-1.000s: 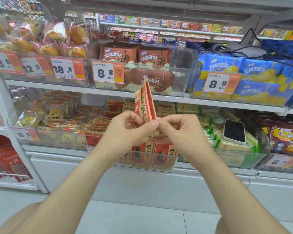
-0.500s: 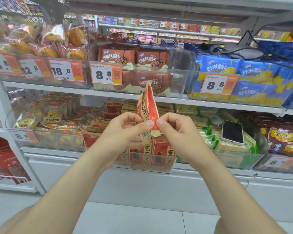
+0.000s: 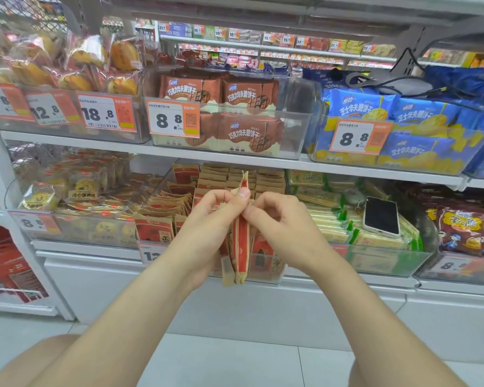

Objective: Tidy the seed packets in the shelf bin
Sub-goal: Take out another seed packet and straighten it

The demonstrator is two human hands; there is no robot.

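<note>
- Head view: left hand [image 3: 207,227] and right hand [image 3: 285,227] meet on one seed packet [image 3: 242,247]; each grip pinches it, thumb against fingertips; the packet stands upright, edge-on
- Just behind and below the grip is the clear shelf bin [image 3: 275,270]; its stocked packets [image 3: 162,205] slump left of the grip
- Step, as I judge it: squaring this packet; next it needs lowering upright into a gap in a row
- Count: two hands, one held packet, one bin, one phone [image 3: 380,216] right of the grip; the stocked packets overlap too much to count
</note>
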